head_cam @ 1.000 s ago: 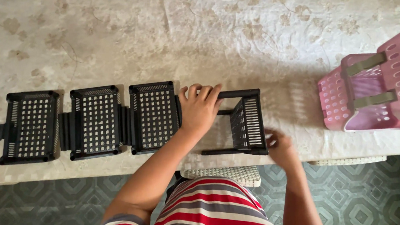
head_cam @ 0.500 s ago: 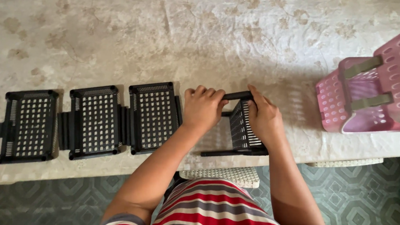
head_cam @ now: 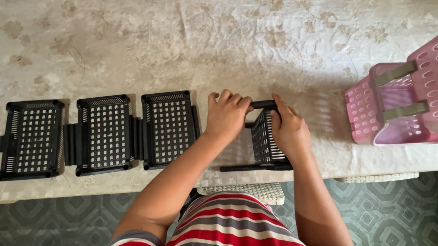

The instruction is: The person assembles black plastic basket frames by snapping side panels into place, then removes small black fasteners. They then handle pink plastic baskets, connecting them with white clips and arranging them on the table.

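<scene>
A black perforated plastic folding basket stands at the table's near edge with one side panel raised. My left hand grips its left top edge and my right hand grips the raised panel and the top bar. To the left lie three flat black perforated baskets in a row: one right beside my left hand, a middle one and a far-left one.
The table has a pale marbled cover with a floral pattern. A pink slotted plastic basket with grey handles sits tilted at the right edge. A woven chair seat shows below the table edge, above a patterned tile floor.
My right hand came up from the table's near edge onto the basket's right side panel. The panel has swung more upright, and both hands have closed in on the top bar.
</scene>
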